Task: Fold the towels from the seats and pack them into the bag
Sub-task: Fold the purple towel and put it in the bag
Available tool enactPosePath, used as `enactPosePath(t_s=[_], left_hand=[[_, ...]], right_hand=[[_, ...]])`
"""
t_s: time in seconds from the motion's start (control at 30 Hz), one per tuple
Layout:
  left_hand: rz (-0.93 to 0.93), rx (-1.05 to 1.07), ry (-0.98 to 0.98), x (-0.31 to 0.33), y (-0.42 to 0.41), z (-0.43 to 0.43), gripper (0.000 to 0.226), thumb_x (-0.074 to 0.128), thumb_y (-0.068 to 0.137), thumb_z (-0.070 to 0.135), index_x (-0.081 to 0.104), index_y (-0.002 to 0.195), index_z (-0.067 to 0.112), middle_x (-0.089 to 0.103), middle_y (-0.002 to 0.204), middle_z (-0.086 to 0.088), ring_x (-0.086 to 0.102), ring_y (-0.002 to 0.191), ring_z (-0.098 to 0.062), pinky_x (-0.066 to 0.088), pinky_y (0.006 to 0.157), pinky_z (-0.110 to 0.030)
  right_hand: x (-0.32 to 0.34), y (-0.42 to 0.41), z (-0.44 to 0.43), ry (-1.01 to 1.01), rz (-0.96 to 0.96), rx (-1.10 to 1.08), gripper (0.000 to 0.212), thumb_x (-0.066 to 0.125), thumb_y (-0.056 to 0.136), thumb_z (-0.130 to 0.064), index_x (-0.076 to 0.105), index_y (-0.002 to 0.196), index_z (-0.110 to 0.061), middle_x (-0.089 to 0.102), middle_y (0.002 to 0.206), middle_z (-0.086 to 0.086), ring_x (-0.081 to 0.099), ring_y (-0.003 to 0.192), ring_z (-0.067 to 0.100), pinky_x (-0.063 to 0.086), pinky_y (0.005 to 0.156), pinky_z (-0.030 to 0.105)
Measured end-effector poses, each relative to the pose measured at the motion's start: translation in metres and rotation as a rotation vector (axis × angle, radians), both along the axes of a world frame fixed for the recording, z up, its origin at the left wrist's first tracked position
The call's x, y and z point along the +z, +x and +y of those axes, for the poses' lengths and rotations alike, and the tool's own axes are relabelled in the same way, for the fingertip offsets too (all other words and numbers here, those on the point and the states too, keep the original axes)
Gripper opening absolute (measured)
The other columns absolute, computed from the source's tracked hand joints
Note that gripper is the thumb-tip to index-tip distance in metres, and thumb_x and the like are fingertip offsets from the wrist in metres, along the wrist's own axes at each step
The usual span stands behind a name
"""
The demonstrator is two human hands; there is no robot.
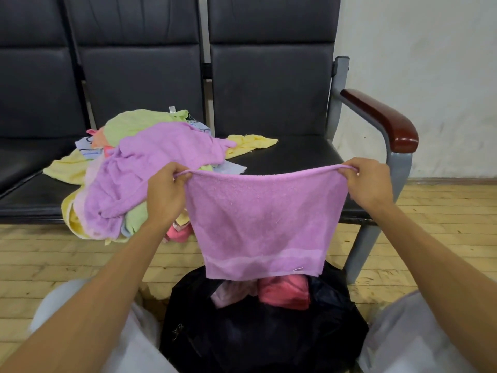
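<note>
A purple towel (265, 219) hangs spread out in front of me, above the open black bag (242, 332). My left hand (165, 191) pinches its top left corner and my right hand (371, 184) pinches its top right corner. Its lower edge dangles over the bag's mouth. Inside the bag lie a pink towel (285, 293) and a pale purple one (231, 292). A heap of loose towels (139, 168), purple, green, yellow and blue, covers the middle seat.
The black seats (293, 154) stand in a row against a white wall. The right seat has a dark red armrest (384, 119) on a grey metal frame. A yellow towel (252, 142) lies at the right seat's back. My knees flank the bag on the wooden floor.
</note>
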State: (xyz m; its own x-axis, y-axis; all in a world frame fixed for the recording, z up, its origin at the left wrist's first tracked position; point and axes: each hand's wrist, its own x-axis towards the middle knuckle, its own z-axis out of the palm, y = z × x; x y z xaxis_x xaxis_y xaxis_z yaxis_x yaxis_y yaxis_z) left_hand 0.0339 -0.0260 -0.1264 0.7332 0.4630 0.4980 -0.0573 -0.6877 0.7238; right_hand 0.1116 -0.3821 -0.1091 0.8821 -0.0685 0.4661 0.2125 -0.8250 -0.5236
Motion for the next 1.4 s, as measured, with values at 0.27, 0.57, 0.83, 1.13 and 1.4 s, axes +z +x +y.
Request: enactPosePath(t_s=[0.27,0.57,0.83,1.13,1.4], left_hand=[[0.139,-0.23,-0.159,0.036,0.049,-0.016,0.006,0.052,0.098,0.005,0.056,0.093,0.003,0.059,0.087,-0.007,0.066,0.05,-0.036,0.057,0.054,-0.044],[0.184,-0.245,-0.326,0.045,0.149,-0.034,0.015,0.05,0.098,0.001,0.056,0.086,0.009,0.058,0.085,-0.013,0.068,0.061,-0.028,0.057,0.051,-0.025],[0.066,-0.144,-0.24,0.034,0.221,-0.038,0.012,0.048,0.1,0.009,0.057,0.103,0.002,0.066,0.104,-0.014,0.066,0.088,-0.022,0.053,0.077,-0.025],[0.019,-0.098,-0.125,0.016,0.191,-0.044,0.012,0.049,0.098,0.015,0.06,0.102,0.01,0.061,0.1,-0.001,0.055,0.093,-0.018,0.037,0.073,-0.021],[0.281,-0.401,0.0,-0.037,0.101,-0.045,0.016,0.052,0.098,0.011,0.052,0.088,0.023,0.066,0.09,-0.009,0.07,0.073,-0.026,0.054,0.069,-0.037]], right_hand=[[0.018,0.04,-0.014,0.325,-0.077,-0.013,0.016,0.057,0.098,-0.016,0.067,0.107,-0.008,0.069,0.096,0.011,0.069,0.078,0.029,0.06,0.077,0.037],[0.011,0.123,-0.026,0.301,-0.087,-0.062,0.021,0.051,0.099,-0.016,0.069,0.106,-0.007,0.071,0.097,0.013,0.068,0.087,0.029,0.055,0.088,0.041],[0.007,0.186,-0.018,0.43,-0.068,-0.082,0.019,0.063,0.092,-0.018,0.076,0.104,-0.011,0.074,0.096,0.008,0.066,0.095,0.022,0.051,0.09,0.033],[0.003,0.162,-0.022,0.345,-0.064,0.027,0.018,0.061,0.095,-0.017,0.075,0.102,-0.01,0.072,0.097,0.005,0.064,0.089,0.018,0.046,0.081,0.025],[-0.025,0.081,-0.048,-0.256,0.231,0.315,0.013,0.06,0.093,-0.015,0.07,0.088,-0.02,0.072,0.083,0.002,0.067,0.077,0.021,0.055,0.078,0.038]])
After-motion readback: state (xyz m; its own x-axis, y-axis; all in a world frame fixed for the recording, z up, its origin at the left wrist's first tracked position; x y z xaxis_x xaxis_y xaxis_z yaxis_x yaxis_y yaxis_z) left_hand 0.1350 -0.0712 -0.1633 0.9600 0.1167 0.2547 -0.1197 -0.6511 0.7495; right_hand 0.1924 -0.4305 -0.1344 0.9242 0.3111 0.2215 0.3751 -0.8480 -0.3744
